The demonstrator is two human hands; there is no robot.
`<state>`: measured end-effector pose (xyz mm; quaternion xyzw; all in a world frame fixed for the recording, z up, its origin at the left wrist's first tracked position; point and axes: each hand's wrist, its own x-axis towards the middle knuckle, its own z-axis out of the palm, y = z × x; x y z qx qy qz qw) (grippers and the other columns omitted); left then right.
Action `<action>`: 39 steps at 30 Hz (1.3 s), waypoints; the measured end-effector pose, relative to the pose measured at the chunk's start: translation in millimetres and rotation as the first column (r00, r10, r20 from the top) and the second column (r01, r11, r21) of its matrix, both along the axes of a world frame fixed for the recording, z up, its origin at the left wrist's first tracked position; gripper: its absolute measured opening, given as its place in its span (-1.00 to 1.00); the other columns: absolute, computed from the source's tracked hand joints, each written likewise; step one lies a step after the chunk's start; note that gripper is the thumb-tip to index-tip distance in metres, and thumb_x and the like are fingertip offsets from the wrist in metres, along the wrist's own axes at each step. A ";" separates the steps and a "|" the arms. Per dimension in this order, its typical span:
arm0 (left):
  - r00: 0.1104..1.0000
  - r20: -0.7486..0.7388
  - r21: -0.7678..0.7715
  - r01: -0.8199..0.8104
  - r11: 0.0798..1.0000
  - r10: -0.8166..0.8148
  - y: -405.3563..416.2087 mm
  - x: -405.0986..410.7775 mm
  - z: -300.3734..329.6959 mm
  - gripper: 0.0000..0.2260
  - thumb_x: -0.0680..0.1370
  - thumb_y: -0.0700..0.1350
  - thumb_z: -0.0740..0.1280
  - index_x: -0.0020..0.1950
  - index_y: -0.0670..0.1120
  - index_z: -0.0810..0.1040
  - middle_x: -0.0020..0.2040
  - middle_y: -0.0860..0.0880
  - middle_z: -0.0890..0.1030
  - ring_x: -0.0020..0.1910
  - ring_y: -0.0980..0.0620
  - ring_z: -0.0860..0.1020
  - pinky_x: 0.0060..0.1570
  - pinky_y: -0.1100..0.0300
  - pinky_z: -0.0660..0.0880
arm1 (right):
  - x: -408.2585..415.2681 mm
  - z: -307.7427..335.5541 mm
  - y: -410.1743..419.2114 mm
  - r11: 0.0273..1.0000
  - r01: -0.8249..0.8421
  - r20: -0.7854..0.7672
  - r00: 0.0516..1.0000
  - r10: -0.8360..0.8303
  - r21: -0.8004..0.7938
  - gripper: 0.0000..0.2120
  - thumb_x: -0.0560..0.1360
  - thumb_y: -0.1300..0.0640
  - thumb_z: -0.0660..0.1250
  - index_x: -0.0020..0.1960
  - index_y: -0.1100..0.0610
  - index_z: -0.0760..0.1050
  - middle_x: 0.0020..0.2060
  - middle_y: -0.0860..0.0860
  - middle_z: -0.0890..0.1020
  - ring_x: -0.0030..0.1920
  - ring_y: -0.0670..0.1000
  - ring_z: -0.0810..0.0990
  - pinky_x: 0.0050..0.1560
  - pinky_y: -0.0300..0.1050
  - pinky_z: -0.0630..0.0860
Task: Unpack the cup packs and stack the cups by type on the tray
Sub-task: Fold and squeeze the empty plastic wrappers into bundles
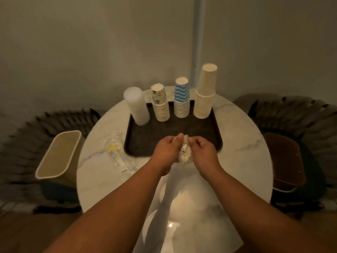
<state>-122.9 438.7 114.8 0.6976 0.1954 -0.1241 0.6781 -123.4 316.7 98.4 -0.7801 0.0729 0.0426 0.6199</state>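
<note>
Nearest, a long sleeve of thin, clear plastic, the cup pack (184, 157), is stretching from the person's lap up over the round, glossy marble-look table (242, 136); what is inside it is too blurred to tell. The left hand (166, 149) and right hand (202, 150) are both pinching its crinkled top end between curled fingertips, just over the near rim of the tray. To the left, a crumpled empty wrapper (116, 157) with a yellow label is lying flat on the tabletop.

The dark, rectangular tray (206, 130) with rounded corners is sitting beyond the hands, its near half bare. Along its far edge four upside-down stacks are standing upright and apart: a frosted plastic cup stack (136, 105), a paper stack topped with a speckled colourful print (160, 103), a blue wavy-striped stack (181, 97), and the tallest, a plain cream paper stack (205, 92).

Off the table's left edge a beige bin (58, 156) is standing open, showing nothing inside; off the right edge a brown bin (284, 161) is sitting. A pale wall (91, 42) is closing the scene behind.
</note>
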 end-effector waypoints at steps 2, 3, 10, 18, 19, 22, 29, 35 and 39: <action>0.994 0.073 0.123 -0.084 0.989 0.076 17.7 -2.5 1.4 -0.75 0.62 0.07 0.25 0.03 -0.10 0.57 -0.05 -0.12 0.66 -0.07 -0.03 0.64 -0.13 0.10 0.56 | 2.8 9.1 23.0 0.997 -0.043 0.004 0.999 0.043 0.067 -0.83 0.61 0.00 0.22 -0.08 -0.04 0.56 -0.20 -0.11 0.64 -0.16 -0.17 0.61 -0.27 -0.36 0.44; 0.988 0.104 0.157 -0.133 0.979 0.117 26.9 -3.7 2.9 -0.76 0.63 0.06 0.24 0.05 -0.09 0.56 -0.04 -0.10 0.65 -0.06 -0.02 0.63 -0.10 0.10 0.56 | 4.1 12.4 35.1 0.992 -0.058 -0.020 0.998 0.061 0.110 -0.81 0.61 -0.05 0.21 -0.09 -0.04 0.56 -0.19 -0.10 0.65 -0.16 -0.15 0.62 -0.26 -0.33 0.46; 0.980 0.083 0.076 -0.186 0.980 0.180 116.5 -3.3 -0.4 -0.81 0.63 0.07 0.22 0.14 0.00 0.50 0.07 -0.08 0.62 0.04 -0.04 0.62 0.08 -0.06 0.58 | 14.3 13.4 121.5 0.968 -0.252 -0.003 0.968 0.252 0.008 -0.75 0.59 -0.06 0.24 -0.04 0.09 0.58 -0.18 -0.01 0.66 -0.15 -0.05 0.63 -0.20 -0.19 0.50; 0.973 -0.034 -0.048 0.225 0.973 -0.227 328.3 10.5 -2.8 -0.83 0.62 -0.17 0.27 0.15 -0.17 0.57 -0.06 -0.12 0.65 -0.14 -0.01 0.60 -0.23 0.17 0.57 | 52.0 -5.3 285.7 0.864 -0.467 0.043 0.875 0.482 -0.187 -0.82 0.58 -0.02 0.28 -0.13 0.03 0.56 -0.26 -0.08 0.62 -0.23 -0.09 0.57 -0.22 -0.19 0.45; 0.974 -0.039 -0.031 0.221 0.975 -0.222 352.0 15.0 -7.4 -0.84 0.62 -0.18 0.27 0.14 -0.18 0.57 -0.07 -0.12 0.64 -0.15 0.00 0.59 -0.25 0.19 0.56 | 55.8 -8.2 310.5 0.856 -0.481 0.038 0.868 0.495 -0.189 -0.82 0.58 -0.02 0.28 -0.13 0.03 0.56 -0.26 -0.09 0.61 -0.23 -0.11 0.55 -0.22 -0.21 0.42; 0.987 -0.053 0.014 0.152 0.988 -0.151 429.5 24.9 -24.3 -0.85 0.62 -0.20 0.25 0.14 -0.13 0.57 -0.10 -0.06 0.66 -0.17 0.05 0.61 -0.24 0.19 0.54 | 67.4 -20.8 392.6 0.844 -0.500 0.030 0.857 0.514 -0.193 -0.84 0.59 -0.01 0.27 -0.05 0.05 0.56 -0.18 -0.09 0.61 -0.17 -0.15 0.54 -0.15 -0.25 0.43; 0.917 -0.185 0.294 -0.291 0.910 0.353 564.8 36.9 -89.3 -0.84 0.54 -0.24 0.29 0.10 -0.14 0.54 -0.02 -0.20 0.61 -0.09 -0.14 0.59 -0.21 0.03 0.59 | 81.8 -74.0 506.4 0.916 -0.376 -0.034 0.927 0.375 -0.140 -0.65 0.62 -0.05 0.19 0.34 0.06 0.42 0.21 -0.01 0.55 0.16 -0.05 0.52 0.17 -0.16 0.42; 0.869 -0.460 0.361 -0.005 0.933 0.182 563.2 46.1 -176.8 -0.88 0.41 -0.17 0.33 -0.12 -0.20 0.50 -0.13 -0.18 0.58 -0.11 -0.18 0.63 -0.10 -0.08 0.64 | 82.8 -140.1 548.1 0.951 -0.260 -0.206 0.952 0.224 -0.166 -0.63 0.64 -0.03 0.09 0.40 0.08 0.36 0.28 0.07 0.49 0.25 0.07 0.48 0.28 0.03 0.42; 0.748 -0.662 0.305 0.228 0.925 0.034 557.4 55.2 -248.7 -0.70 0.54 -0.21 0.25 0.24 -0.31 0.51 0.17 -0.26 0.55 0.15 -0.25 0.56 0.17 -0.14 0.53 | 85.0 -174.6 557.9 0.954 -0.199 -0.254 0.957 0.140 -0.225 -0.61 0.66 0.00 0.02 0.42 0.09 0.36 0.29 0.09 0.50 0.29 0.10 0.46 0.33 0.04 0.39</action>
